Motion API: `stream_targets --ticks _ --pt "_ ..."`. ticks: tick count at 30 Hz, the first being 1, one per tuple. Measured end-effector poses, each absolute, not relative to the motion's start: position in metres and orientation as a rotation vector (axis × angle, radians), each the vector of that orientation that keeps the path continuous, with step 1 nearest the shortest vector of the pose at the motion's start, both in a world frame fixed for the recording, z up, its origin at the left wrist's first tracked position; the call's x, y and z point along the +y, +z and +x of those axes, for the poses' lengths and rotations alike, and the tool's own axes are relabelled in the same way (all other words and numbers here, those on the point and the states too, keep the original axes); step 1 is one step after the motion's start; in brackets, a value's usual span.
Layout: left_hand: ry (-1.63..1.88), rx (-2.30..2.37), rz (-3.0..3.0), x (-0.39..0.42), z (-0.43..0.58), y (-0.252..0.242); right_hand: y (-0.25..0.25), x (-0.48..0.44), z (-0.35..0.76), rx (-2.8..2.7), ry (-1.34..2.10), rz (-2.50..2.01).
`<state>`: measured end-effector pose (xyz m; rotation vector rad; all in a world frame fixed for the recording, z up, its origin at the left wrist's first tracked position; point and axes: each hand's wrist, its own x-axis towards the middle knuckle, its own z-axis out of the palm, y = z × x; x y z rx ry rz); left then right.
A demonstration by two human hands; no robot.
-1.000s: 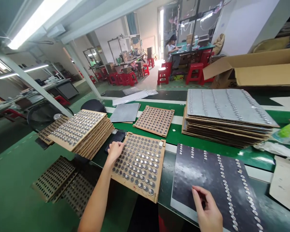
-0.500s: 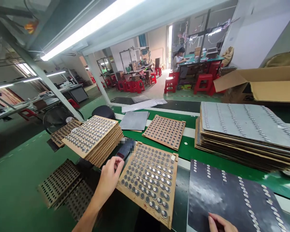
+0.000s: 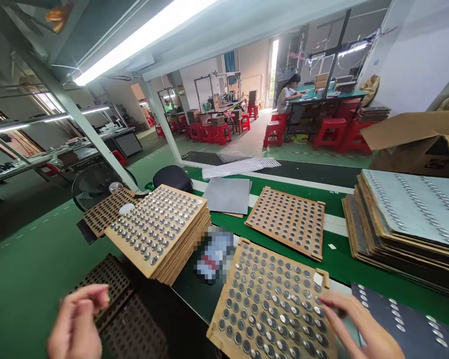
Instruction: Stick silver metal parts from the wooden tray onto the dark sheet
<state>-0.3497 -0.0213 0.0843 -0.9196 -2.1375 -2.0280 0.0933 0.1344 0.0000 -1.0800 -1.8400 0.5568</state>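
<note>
My left hand [image 3: 78, 321] is at the lower left, over the floor side, with its fingers curled in. It is somewhat blurred, and anything in it is hidden. My right hand [image 3: 366, 326] reaches in from the lower right over the edge of a wooden board [image 3: 219, 326] set with rows of round metal discs. Its thumb and forefinger come close together beside the discs; what they hold, if anything, is too small to name. Partly behind that hand lies a dark sheet [image 3: 411, 304] with rows of small pale discs.
Left of the board rises a stack of disc-filled boards [image 3: 179, 249], with a blurred-out phone [image 3: 213, 257] between. Farther back lie another disc board [image 3: 284, 219] and a grey plate [image 3: 226, 195]. A tall stack of sheets [image 3: 362, 219] stands right. A person [image 3: 286, 97] sits at a distant table.
My left hand has drawn back left and down, away from the disc board. My right hand has moved from the dark sheet up to the board's right edge. The view has shifted.
</note>
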Motion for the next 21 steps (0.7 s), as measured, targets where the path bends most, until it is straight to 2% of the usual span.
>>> stream_targets --ticks 3,5,7,13,21 --pt "-2.144 -2.082 -0.778 0.03 -0.427 0.116 0.053 0.208 0.008 -1.88 0.959 -1.014" --pt "-2.165 -2.248 -0.741 0.079 -0.482 0.135 0.076 0.259 -0.062 -1.818 1.298 -0.939" --pt "-2.191 -2.451 -0.813 0.132 -0.529 0.144 0.085 0.31 -0.135 -1.802 1.399 -0.94" --pt "-2.133 -3.048 -0.778 0.264 -0.606 0.114 0.063 0.425 -0.304 -1.712 1.675 -1.056" --pt "-2.086 -3.318 -0.603 0.328 -0.643 0.057 0.018 0.472 -0.412 -1.561 1.928 -1.065"
